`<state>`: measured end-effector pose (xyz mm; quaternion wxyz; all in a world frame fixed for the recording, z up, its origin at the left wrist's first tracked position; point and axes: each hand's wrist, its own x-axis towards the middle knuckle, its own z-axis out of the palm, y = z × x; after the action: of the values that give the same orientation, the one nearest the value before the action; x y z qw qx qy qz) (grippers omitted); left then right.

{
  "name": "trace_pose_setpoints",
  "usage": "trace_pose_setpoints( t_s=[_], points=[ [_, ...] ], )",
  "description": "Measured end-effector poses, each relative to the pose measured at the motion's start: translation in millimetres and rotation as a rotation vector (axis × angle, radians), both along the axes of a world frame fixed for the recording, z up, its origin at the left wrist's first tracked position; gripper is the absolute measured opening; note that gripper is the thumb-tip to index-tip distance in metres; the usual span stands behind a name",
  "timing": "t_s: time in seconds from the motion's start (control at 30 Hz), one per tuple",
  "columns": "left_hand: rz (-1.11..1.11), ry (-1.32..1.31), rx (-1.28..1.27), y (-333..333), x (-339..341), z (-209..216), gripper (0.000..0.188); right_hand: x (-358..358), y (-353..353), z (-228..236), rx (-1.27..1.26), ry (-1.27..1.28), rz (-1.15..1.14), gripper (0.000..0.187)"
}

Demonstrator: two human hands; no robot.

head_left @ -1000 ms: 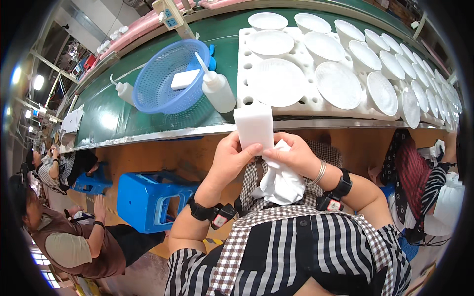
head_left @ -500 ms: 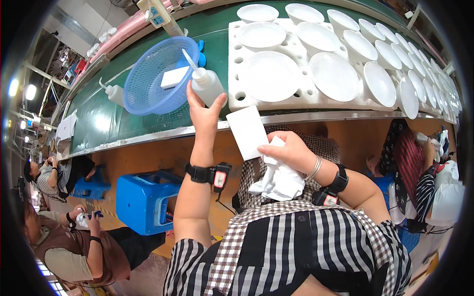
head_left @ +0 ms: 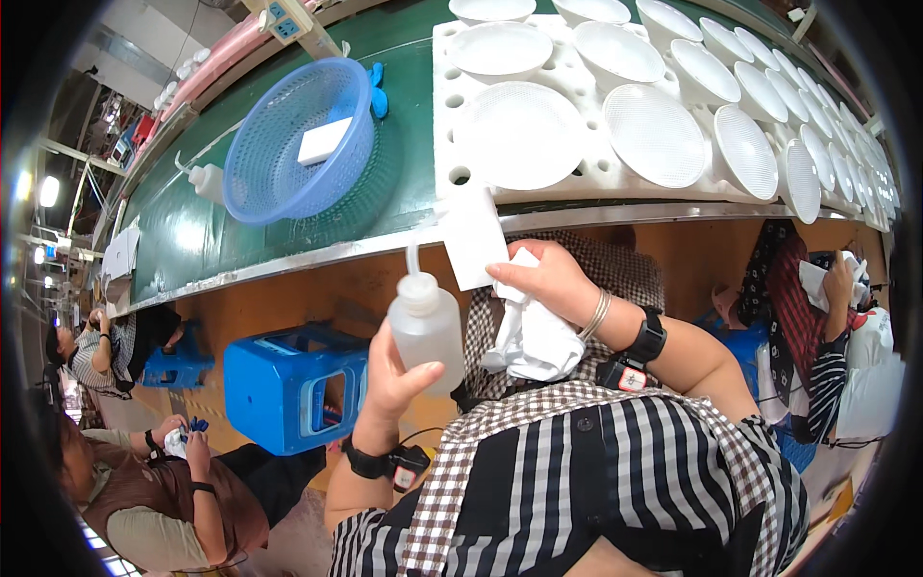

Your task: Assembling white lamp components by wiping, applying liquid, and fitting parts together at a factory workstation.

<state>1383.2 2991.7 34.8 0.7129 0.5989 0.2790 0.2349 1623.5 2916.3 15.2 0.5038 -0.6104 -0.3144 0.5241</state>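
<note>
The left hand (head_left: 389, 373) grips the squeeze bottle (head_left: 425, 337) around its body, seemingly leaving the upright nozzle (head_left: 413, 258) unobstructed, while the right hand (head_left: 550, 281) pinches the white block (head_left: 471, 242) and bunched cloth (head_left: 534, 338) together, all by the near side of the table (head_left: 183, 260).

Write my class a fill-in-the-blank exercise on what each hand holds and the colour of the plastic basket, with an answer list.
1. The left hand grips a translucent squeeze ____.
2. The right hand holds a white block and a crumpled white ____.
3. The plastic basket on the green workbench is coloured ____.

Missing words: bottle; cloth; blue.
</note>
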Motion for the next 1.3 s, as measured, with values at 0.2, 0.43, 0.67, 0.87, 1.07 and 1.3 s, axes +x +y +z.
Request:
trace_pose_setpoints(
  t_s=[0.2,0.43,0.67,0.87,1.07,1.3],
  points=[
    [0.021,0.009,-0.009,-5.7,13.0,-4.2,0.074,-3.4,4.0,3.3,-0.003,0.041,0.022,0.032],
    [0.007,0.0,0.052,4.0,15.6,-7.2,0.069,-4.3,2.0,4.8,0.024,-0.06,0.02,0.036],
    [0.047,0.007,0.057,2.2,12.1,-5.8,0.066,-3.8,0.9,4.0,0.044,-0.092,0.027,0.037],
    [0.009,0.01,0.065,0.2,13.4,-6.5,0.068,-3.9,1.9,3.8,0.026,-0.086,0.034,0.037],
    [0.089,-0.022,0.194,26.5,16.4,-2.0,0.068,-0.9,-1.9,10.0,0.005,-0.051,0.015,0.035],
    [0.28,-0.134,0.475,105.9,58.4,3.3,0.07,5.4,-11.4,14.2,0.035,-0.028,0.064,0.031]
  ],
)
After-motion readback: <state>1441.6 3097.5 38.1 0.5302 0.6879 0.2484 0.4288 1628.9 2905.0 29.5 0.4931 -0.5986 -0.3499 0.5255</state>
